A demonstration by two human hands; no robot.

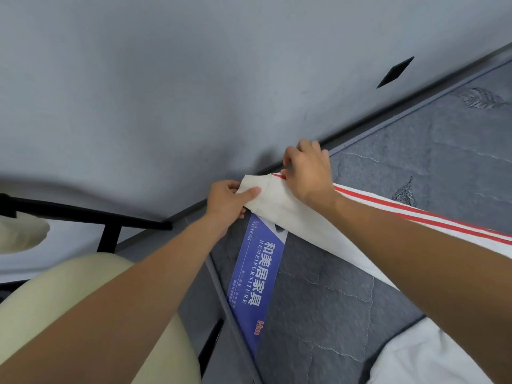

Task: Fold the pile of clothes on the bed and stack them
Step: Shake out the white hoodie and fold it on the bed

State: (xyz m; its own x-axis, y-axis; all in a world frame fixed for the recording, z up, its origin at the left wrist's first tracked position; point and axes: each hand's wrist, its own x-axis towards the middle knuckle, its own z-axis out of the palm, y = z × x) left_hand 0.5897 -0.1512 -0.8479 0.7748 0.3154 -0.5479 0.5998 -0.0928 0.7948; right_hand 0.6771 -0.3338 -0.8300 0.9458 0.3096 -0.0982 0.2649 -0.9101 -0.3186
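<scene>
Clothes in play: one cream garment [299,217] w/ red side stripes [415,214], prob. trousers or a sleeve, can't tell which. It lay stretched diagonally across the mattress [415,167], cuff end at the far edge by the wall, rest running off to the right of the view.

Grey wall [166,79] filled the far and left part of the view; a small dark diamond-shaped mark [395,72] sat on it toward the right. Mattress was grey, quilted, w/ piped edge. A black metal bed frame rail [83,213] showed at left. Person's leg in beige trousers [69,300] took up the near left. Another white cloth item [415,353] lay at near right on the mattress.

Blue mattress label [257,275], white lettering incl. "HEMEIFURNITURE", lay near the mattress edge, its far end tucked under the garment.

Left hand [225,202] pinched the cuff end, thumb on top, fingers curled under the fabric. Right hand [307,170] was just beside it on the far side, fingers bent, gripping the cuff edge at the red stripe. Both hands touched the garment, close together.
</scene>
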